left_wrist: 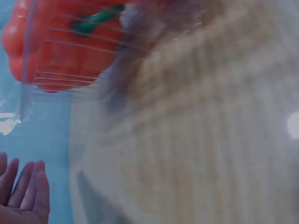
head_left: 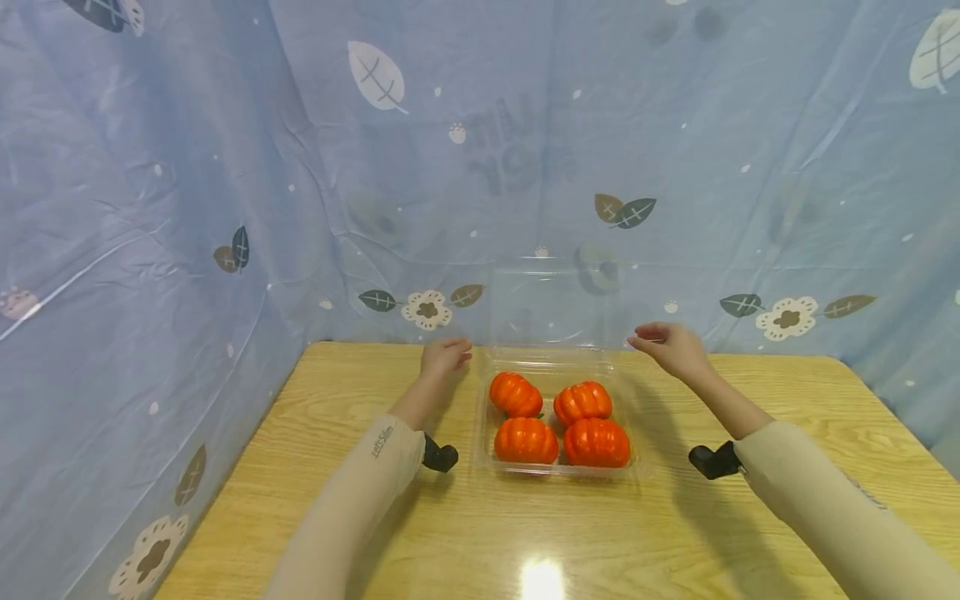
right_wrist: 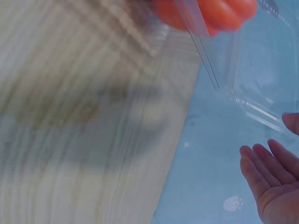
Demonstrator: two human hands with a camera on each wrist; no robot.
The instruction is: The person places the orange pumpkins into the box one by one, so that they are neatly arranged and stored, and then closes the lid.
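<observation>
A clear plastic clamshell box [head_left: 558, 470] lies on the table with its transparent lid [head_left: 551, 308] raised at the back. Several orange-red toy-like pumpkins [head_left: 527, 441] sit inside in two rows; a green stem [left_wrist: 97, 21] shows in the left wrist view. Beyond the box's back left corner is my left hand [head_left: 446, 357], its fingers [left_wrist: 29, 193] extended and holding nothing. My right hand [head_left: 672, 347] is raised just right of the lid, fingers [right_wrist: 273, 163] fairly straight and thumb apart. In the right wrist view the thumb lies close to the lid's edge; contact is unclear.
The wooden table [head_left: 558, 533] meets a blue patterned curtain [head_left: 480, 167] at its back and left. Black wrist mounts [head_left: 439, 455] jut from both sleeves, near the table's surface on either side of the box.
</observation>
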